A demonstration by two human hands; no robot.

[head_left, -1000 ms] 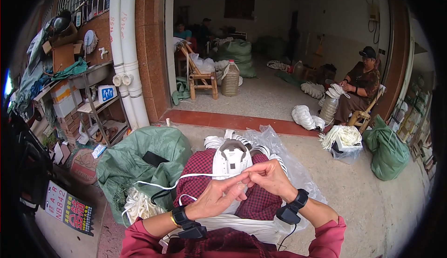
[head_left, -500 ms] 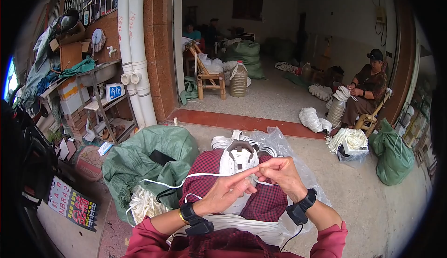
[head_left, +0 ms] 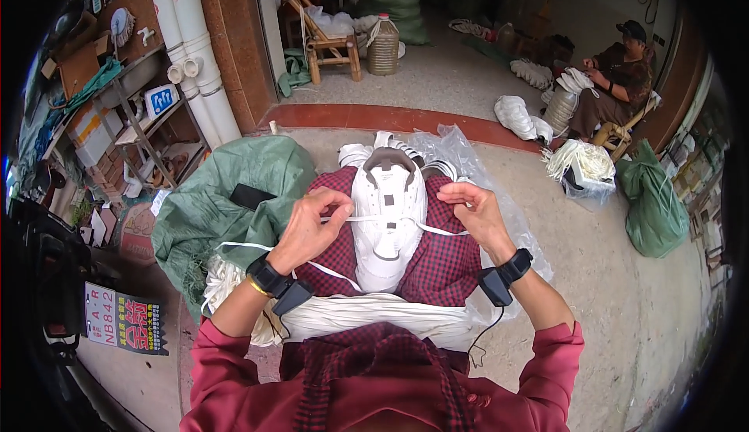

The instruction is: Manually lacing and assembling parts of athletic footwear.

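Note:
A white sneaker point(head_left: 365, 233) with a dark lining lies on a red-and-black checked cloth point(head_left: 441, 264), its toe toward me. A flat white shoelace point(head_left: 360, 218) runs across it through the low eyelets. To the left of the shoe, my left hand point(head_left: 306, 228) is closed on one side of the lace, thumb against fingers. My right hand point(head_left: 477, 212) is at the right of the shoe, fingers curled, with the other length of lace point(head_left: 441, 231) running into it. A loose lace tail point(head_left: 331, 273) hangs below my left hand. More white shoes point(head_left: 356, 154) sit behind the sneaker.
A green sack point(head_left: 273, 168) with a dark flat object point(head_left: 251, 196) on it and a bundle of white laces point(head_left: 226, 280) are on my left. Clear plastic point(head_left: 452, 151) lies behind the shoes. A seated person point(head_left: 620, 73) works far right, near a box of laces point(head_left: 589, 163) and another green sack point(head_left: 655, 206).
My hands, close together above the shoe before, have parted to its two sides, drawing the lace across it. The view has tilted down, showing more of the shoe.

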